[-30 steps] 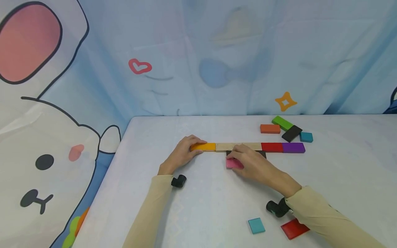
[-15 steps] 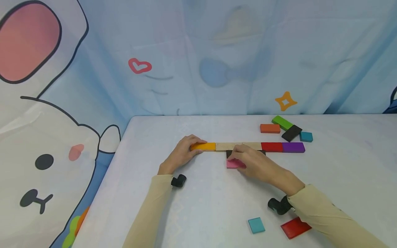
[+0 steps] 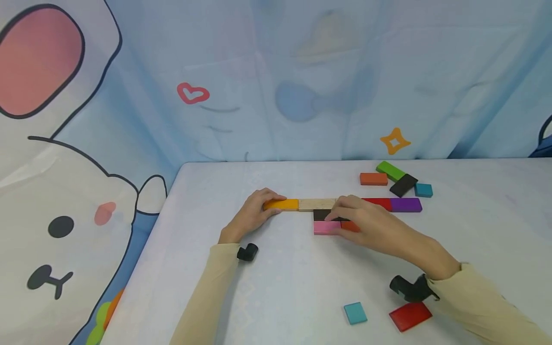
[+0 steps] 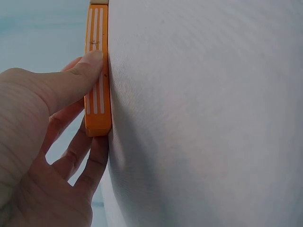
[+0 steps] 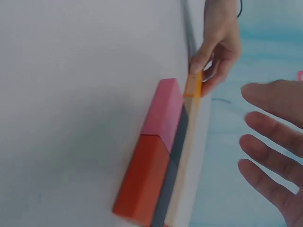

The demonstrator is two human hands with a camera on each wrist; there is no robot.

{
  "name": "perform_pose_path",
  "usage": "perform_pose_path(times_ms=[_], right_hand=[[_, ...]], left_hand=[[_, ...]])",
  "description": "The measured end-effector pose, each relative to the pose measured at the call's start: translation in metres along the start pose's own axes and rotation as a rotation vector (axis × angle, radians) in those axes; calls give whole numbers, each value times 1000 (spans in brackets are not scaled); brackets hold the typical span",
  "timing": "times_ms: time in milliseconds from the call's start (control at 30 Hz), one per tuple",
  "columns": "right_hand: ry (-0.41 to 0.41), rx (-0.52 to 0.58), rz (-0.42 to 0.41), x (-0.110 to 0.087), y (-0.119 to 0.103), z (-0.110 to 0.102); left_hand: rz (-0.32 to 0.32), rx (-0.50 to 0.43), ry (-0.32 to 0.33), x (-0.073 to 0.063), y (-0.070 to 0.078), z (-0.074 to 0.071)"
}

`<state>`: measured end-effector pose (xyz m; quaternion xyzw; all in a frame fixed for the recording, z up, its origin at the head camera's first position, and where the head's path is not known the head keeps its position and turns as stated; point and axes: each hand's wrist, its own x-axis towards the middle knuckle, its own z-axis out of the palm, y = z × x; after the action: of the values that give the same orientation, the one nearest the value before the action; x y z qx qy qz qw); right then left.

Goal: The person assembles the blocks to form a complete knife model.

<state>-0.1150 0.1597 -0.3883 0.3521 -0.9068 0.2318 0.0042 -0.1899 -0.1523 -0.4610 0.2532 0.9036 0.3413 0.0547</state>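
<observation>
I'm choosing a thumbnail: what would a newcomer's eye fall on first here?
Probably the large cartoon animal at the head view's left. Next, the line of blocks across the white table, from the orange-yellow block that the left hand pinches to the purple block at the other end. The right hand also stands out near the pink block, hiding part of that line.
</observation>
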Motion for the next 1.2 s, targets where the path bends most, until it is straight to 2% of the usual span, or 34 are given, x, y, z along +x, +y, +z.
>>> perform_pose_path(times_ms=[100, 200, 367, 500, 633, 867, 933, 1100, 1200], right_hand=[[-69, -1, -2, -15, -2, -7], [-173, 26, -2, -34, 1, -8], [-373, 101, 81, -68, 7, 3], [-463, 136, 139, -90, 16, 13], [-489, 158, 164, -109, 25, 19], [-540, 208, 326, -132, 28, 27], [-536, 204, 349, -136, 27, 29], [-534, 200, 355, -132, 26, 29], [-518, 187, 295, -126, 28, 25]], left_hand=[[3, -4, -2, 0, 0, 0], [8, -6, -3, 1, 0, 0], [10, -3, -9, 1, -1, -1], [12, -3, -6, 1, -1, -2], [19, -5, -5, 5, 0, -1], [22, -2, -15, 8, 3, 0], [17, 0, -13, 7, 3, 0], [11, -4, -5, 2, 1, -1], [4, -19, -4, 1, 0, 0]])
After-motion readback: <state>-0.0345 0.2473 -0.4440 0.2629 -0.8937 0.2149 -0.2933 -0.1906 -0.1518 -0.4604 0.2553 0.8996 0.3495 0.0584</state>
